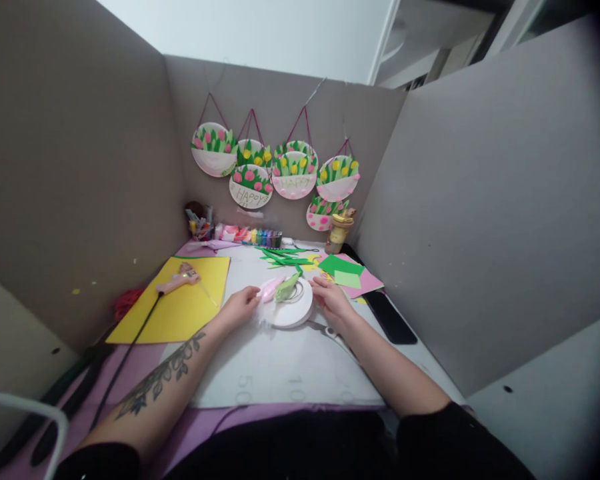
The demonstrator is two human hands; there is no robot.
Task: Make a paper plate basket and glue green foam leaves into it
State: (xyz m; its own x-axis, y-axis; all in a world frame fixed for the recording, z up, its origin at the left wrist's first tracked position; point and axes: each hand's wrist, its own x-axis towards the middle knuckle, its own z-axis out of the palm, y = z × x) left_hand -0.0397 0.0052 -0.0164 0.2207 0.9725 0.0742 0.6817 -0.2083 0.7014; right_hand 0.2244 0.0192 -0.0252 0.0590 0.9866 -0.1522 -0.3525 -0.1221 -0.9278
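A round white plate or disc lies on the white work surface between my hands. On it rest a pink wrapped item and a light green one, with thin rings beside them. My left hand is at the disc's left edge, fingers closed by the pink item and some clear plastic; what they grip is too small to make out. At the right edge is my right hand, its fingers apart and touching or nearly touching the rim. Scissors lie partly beneath my right hand.
A glue gun sits on yellow sheets at left. Green strips, coloured paper and paint pots lie beyond. A black phone is at right. Decorated plates hang on the grey back panel.
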